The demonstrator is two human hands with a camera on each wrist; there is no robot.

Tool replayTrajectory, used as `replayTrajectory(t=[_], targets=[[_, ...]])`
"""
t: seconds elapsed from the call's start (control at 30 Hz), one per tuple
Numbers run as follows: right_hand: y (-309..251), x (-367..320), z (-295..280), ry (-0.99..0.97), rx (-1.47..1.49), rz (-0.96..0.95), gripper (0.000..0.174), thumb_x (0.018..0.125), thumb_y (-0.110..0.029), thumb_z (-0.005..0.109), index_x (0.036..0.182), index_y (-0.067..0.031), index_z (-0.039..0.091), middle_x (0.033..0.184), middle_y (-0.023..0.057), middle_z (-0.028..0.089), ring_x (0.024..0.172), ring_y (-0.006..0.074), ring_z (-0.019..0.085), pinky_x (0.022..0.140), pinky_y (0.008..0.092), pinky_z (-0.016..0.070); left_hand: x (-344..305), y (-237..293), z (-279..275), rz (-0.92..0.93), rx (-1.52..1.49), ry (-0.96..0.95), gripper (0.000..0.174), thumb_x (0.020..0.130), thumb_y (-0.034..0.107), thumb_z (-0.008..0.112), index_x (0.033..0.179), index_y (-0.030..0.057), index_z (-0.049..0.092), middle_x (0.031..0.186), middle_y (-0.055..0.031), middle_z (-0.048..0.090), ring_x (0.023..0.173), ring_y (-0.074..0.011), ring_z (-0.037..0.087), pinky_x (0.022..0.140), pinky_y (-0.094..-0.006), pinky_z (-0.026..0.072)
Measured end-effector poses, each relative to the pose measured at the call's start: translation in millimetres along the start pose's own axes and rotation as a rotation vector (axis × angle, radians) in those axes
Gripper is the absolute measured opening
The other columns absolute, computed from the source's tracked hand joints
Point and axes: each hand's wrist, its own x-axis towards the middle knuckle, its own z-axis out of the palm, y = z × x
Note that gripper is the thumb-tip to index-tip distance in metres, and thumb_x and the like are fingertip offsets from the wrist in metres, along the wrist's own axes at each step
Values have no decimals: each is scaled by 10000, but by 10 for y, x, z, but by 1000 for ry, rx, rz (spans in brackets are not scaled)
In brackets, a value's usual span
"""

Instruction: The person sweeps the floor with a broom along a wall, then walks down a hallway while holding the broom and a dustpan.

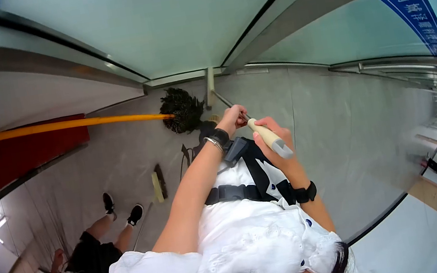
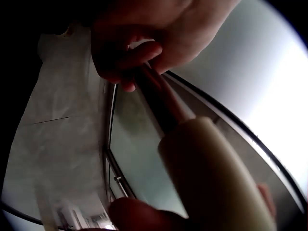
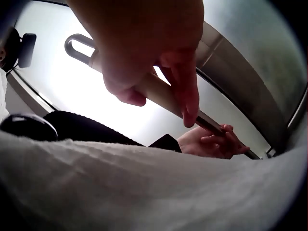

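Gripping metal shaft (image 1: 223, 98) in curled left hand (image 1: 231, 118), cream handle (image 1: 264, 133) in curled right hand (image 1: 282, 132); slanting it toward eleven o'clock, perhaps onto floor (image 1: 336, 123), past mop head (image 1: 184, 109) at ten.

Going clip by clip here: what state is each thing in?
Metal shaft: slanted, gripped by the left hand.
Cream handle: gripped by the right hand.
Black mop head: down on the floor.
Orange handle: stretched out sideways; leaning or lying, cannot tell.
Brush-like piece: on the floor, untouched.
Frosted glass panel: upright.
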Motion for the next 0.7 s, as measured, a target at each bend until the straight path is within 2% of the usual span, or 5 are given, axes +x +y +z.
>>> replayTrajectory(t=[0.03,0.4,0.5,0.57,0.7], targets=[[-47,41,-33,-19,5,27,184,723,-124,589,879,-73,504,597,145,524,548,331,525,490,332,418,-32,38,86,31,26,41,113,670,114,514,589,54,462,461,-21,405,386,-119,365,483,-304,449],[152,309,-86,-306,167,-98,209,742,-148,585,925,-80,510,670,138,562,602,305,553,537,331,429,-175,98,-191,156,-151,456,110,646,125,536,592,31,517,495,-29,461,384,-106,380,414,-237,356],[233,253,-66,-340,176,-104,221,736,-162,582,935,-105,504,678,161,558,640,350,551,537,361,428,-124,40,-311,122,-92,402,144,663,110,529,560,13,500,444,-28,413,348,-103,343,389,-240,327],[274,204,-145,-260,178,-42,207,745,-153,585,924,-76,517,673,135,571,609,273,569,541,322,431,-144,36,-132,156,-94,390,170,666,80,508,524,-8,475,423,-41,381,316,-116,314,339,-249,257],[337,160,-269,-117,189,74,189,749,-145,586,904,-56,523,681,128,588,613,251,593,539,305,438,106,25,59,138,48,256,196,693,107,528,537,5,468,451,-67,434,358,-150,400,369,-264,334]])
